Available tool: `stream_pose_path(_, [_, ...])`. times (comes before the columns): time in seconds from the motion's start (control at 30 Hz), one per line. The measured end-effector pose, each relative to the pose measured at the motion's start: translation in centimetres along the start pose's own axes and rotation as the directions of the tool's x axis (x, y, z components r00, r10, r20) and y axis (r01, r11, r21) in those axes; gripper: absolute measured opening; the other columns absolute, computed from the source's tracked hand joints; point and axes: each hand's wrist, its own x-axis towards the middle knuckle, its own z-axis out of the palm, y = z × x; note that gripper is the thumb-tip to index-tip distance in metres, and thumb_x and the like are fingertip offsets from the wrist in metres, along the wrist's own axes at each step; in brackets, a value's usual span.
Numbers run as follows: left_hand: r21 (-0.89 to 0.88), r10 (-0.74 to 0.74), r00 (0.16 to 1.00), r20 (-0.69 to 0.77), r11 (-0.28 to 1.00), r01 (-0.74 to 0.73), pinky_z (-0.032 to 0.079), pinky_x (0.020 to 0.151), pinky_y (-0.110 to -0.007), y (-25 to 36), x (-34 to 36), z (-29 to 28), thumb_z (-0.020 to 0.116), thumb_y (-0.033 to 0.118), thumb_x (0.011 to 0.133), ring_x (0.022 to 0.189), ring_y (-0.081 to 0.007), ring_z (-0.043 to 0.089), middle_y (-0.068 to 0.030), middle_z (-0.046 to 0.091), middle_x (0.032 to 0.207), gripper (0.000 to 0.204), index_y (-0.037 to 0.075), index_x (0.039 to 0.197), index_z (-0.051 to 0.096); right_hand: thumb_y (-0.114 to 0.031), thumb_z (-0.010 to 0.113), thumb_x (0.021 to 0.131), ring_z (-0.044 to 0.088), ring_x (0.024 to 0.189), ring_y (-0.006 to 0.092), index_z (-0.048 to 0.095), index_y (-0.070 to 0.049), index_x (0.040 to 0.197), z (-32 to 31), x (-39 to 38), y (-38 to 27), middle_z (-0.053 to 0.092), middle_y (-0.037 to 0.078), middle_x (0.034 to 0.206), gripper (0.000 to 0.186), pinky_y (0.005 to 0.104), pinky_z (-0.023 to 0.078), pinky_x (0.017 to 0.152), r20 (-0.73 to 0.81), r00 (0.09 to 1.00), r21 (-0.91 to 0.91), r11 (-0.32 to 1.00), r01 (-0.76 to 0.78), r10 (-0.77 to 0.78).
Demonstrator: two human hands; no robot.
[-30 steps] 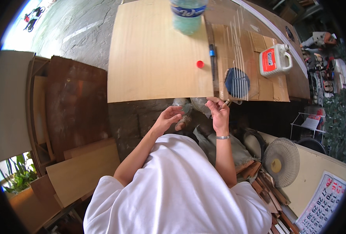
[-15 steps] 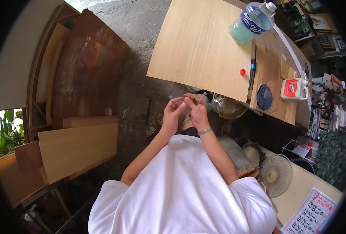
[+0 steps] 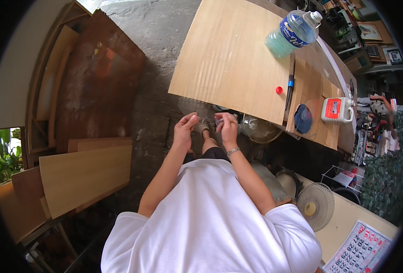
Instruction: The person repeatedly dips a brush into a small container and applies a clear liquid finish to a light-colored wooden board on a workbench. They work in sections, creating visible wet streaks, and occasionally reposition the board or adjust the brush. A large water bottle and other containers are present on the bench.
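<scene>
In front of my waist, both hands are raised and apart from each other. My left hand is closed, thumb pressed to the fingertips; whatever it pinches is too small to make out. My right hand, with a metal bracelet on its wrist, is closed too. A small pale bit shows at its fingertips, too unclear to name. Beyond them, the corner of a light wood panel overhangs the table. On and beside it are a small red cap, a dark stick with a blue band and a large clear bottle of pale green liquid.
At right on cardboard are a dark blue round piece and a white jug. A fan and a calendar lie lower right. Boards and a brown panel lean at left. My shoe shows below.
My hands have drawn apart from touching fingertips, the left one moving left and slightly down. The view has shifted slightly; the things on the table look unmoved.
</scene>
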Motion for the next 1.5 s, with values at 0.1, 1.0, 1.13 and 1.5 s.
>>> stream_pose_path(0.1, [0.017,-0.031,1.0,0.007,0.999,0.031,0.035,0.076,-0.025,-0.3,1.9,-0.3,0.075,0.025,0.085,0.093,-0.0049,0.061,0.0053,0.07,0.097,0.024,0.015,0.106,0.07,-0.039,0.033,0.103,0.057,0.07,0.0102,0.064,-0.004,0.085,-5.2,1.0,-0.1,0.063,0.005,0.078,0.051,0.0266,0.046,0.066,-0.116,0.992,-0.11,0.993,0.04,-0.053])
stream_pose_path(1.0, [0.026,-0.188,0.959,-0.214,0.98,0.198,0.039,0.068,-0.023,-4.7,10.6,7.7,0.072,0.024,0.088,0.08,-0.0042,0.059,0.0075,0.068,0.092,0.014,0.018,0.099,0.066,-0.01,0.06,0.091,0.067,0.071,0.0121,0.061,-0.001,0.092,-30.4,23.9,2.2,0.069,0.006,0.08,0.009,0.0253,0.052,0.062,-0.062,0.996,-0.414,0.906,-0.084,0.065])
stream_pose_path(1.13, [0.064,-0.205,0.929,-0.308,0.97,0.236,0.039,0.066,-0.021,-4.9,10.6,7.7,0.072,0.023,0.088,0.079,-0.0039,0.059,0.0067,0.069,0.093,0.02,0.017,0.105,0.064,-0.01,0.061,0.089,0.068,0.081,0.0147,0.062,-0.001,0.092,-30.5,24.2,2.9,0.069,0.007,0.083,0.009,0.0277,0.052,0.068,-0.049,0.999,-0.471,0.882,-0.03,0.008])
stream_pose_path(1.5, [-0.028,-0.212,0.915,-0.342,0.976,0.216,0.041,0.058,-0.02,-6.0,10.6,7.2,0.076,0.021,0.085,0.075,-0.0049,0.059,0.0031,0.066,0.09,0.026,0.01,0.104,0.061,-0.01,0.061,0.09,0.064,0.07,0.0115,0.058,-0.001,0.093,-32.1,24.7,3.2,0.067,0.005,0.077,0.01,0.0263,0.05,0.064,-0.041,0.999,-0.39,0.921,0.009,-0.028])
